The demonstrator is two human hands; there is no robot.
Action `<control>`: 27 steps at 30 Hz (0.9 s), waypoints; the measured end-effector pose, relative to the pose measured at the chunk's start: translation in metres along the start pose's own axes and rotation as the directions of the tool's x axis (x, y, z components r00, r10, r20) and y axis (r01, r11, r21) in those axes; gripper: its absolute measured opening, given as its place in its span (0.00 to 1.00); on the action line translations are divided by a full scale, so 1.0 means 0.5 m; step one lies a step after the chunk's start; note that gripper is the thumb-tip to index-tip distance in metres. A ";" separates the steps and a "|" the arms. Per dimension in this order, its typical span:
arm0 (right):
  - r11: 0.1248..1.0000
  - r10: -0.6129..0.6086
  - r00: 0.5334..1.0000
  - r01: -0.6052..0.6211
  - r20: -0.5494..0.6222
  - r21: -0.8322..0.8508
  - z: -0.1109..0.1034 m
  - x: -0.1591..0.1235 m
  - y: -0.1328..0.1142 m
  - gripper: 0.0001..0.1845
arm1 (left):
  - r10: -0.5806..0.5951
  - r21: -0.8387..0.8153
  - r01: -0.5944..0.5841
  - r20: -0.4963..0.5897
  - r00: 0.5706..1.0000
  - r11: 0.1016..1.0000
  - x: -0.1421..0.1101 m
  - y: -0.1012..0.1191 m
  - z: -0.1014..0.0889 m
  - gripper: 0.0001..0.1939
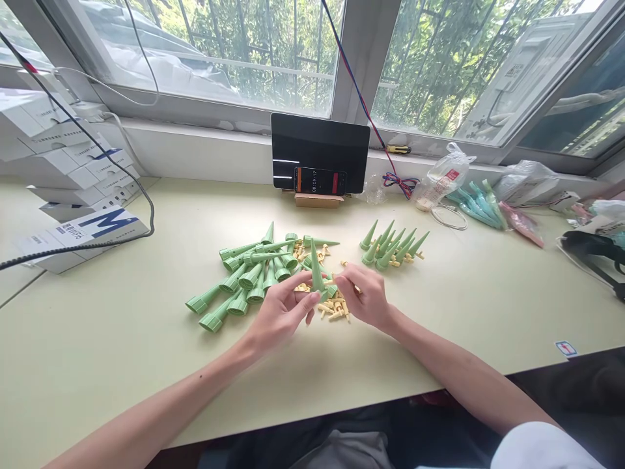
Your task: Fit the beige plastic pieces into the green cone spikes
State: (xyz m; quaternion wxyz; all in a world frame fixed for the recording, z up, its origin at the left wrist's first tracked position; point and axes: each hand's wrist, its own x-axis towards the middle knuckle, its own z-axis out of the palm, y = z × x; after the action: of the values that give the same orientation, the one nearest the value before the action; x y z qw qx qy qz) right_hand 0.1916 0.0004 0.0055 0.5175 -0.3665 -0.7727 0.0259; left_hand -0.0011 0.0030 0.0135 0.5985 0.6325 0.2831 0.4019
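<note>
My left hand point(286, 303) is closed around the base of a green plastic watering spike point(316, 267), its point upward. Just right of it, my right hand point(365, 293) pinches a small yellow valve piece point(330, 282) against the spike's side; my fingers hide part of it. Left of my hands lies a pile of loose green spikes point(251, 273), open ends mostly toward me. Small yellow valve pieces point(336, 308) are heaped beneath and behind my hands. To the right, several green spikes point(394, 246) stand upright in a group, some with yellow pieces at their bases.
A phone showing a timer point(319, 181) leans on a dark tablet point(319, 140) at the back. White boxes point(88, 238) are stacked at left. A clear plastic bag point(442, 179), teal items point(478, 205) and a coiled cable point(403, 185) lie along the window sill side.
</note>
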 end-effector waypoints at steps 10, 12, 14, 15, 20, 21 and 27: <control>1.000 0.006 0.999 -0.006 0.039 -0.004 0.004 -0.001 0.006 0.22 | 0.026 0.057 -0.026 -0.008 1.000 0.998 -0.004 -0.005 0.000 0.17; 1.000 0.000 0.999 0.000 0.044 0.000 0.005 -0.002 0.008 0.22 | 0.039 0.077 -0.038 -0.010 0.999 0.996 -0.003 -0.003 0.002 0.16; 1.000 0.010 0.998 -0.010 0.057 -0.006 0.006 -0.004 0.011 0.23 | 0.053 0.095 -0.051 -0.015 0.999 0.994 -0.003 -0.001 0.004 0.16; 1.000 0.020 0.998 -0.019 0.065 -0.010 0.006 -0.004 0.012 0.23 | 0.055 0.103 -0.053 -0.017 0.998 0.993 -0.003 -0.001 0.004 0.16; 0.998 0.059 0.994 -0.060 0.093 0.009 0.004 -0.001 0.014 0.23 | -0.002 0.106 0.007 -0.046 0.999 0.994 -0.004 -0.002 0.003 0.17; 0.997 0.069 0.994 -0.071 0.090 0.021 0.003 0.000 0.014 0.22 | -0.022 0.094 0.027 -0.054 0.998 0.995 -0.004 -0.002 0.002 0.17; 0.989 0.118 0.986 -0.128 0.120 0.078 -0.004 0.003 0.014 0.07 | -0.082 0.064 0.090 -0.115 0.990 0.994 0.000 0.004 -0.005 0.19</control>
State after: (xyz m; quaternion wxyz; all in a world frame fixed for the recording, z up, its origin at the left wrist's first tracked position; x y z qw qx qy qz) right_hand 0.1969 0.0060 0.0048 0.4845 -0.3890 -0.7755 0.1119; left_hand -0.0032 0.0040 0.0153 0.5761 0.6166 0.3570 0.4005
